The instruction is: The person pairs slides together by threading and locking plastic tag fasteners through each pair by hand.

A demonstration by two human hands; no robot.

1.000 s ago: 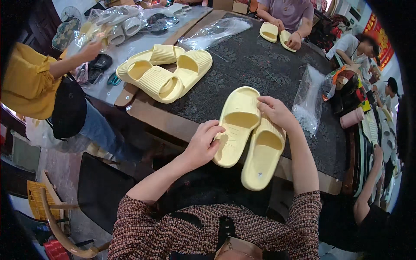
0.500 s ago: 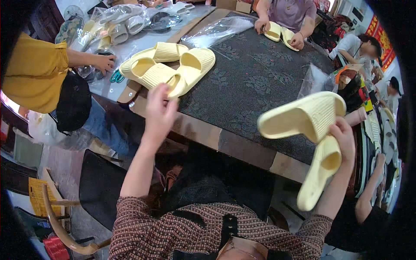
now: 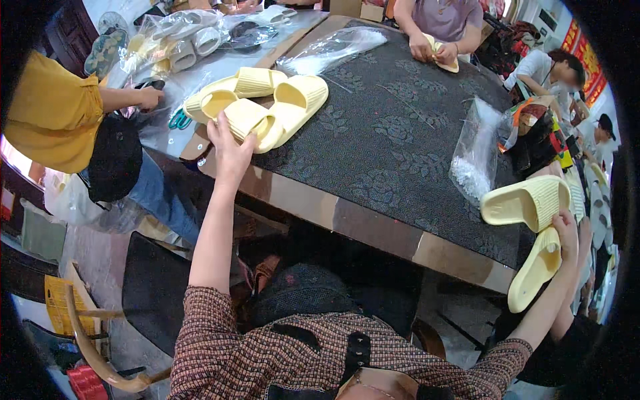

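Observation:
Out at the right, my right hand [image 3: 567, 237] grips two pale yellow slippers together. The upper slipper [image 3: 530, 203] lies roughly sideways with its ribbed band by my fingers; the lower slipper [image 3: 535, 270] hangs down at a slant along my forearm. At the table's near left, my left hand [image 3: 230, 150] is closed round the ribbed band of another yellow slipper [image 3: 245, 119], which rests among more of the same kind. Touching it on the right is a slipper [image 3: 300, 107] lying at an angle, and behind it another slipper [image 3: 257, 81].
A dark flower-patterned mat [image 3: 393, 180] covers the table. Clear bags of small white fasteners [image 3: 475, 157] and thin white strands [image 3: 337, 50] lie on it. Opposite, a person [image 3: 443, 30] handles yellow slippers. At left stands a person in a yellow top [image 3: 53, 120] beside bagged slippers [image 3: 187, 50].
My right hand has swung farther right and slightly down with its two slippers. My left hand has closed on a slipper in the group. The person opposite has brought their slippers together.

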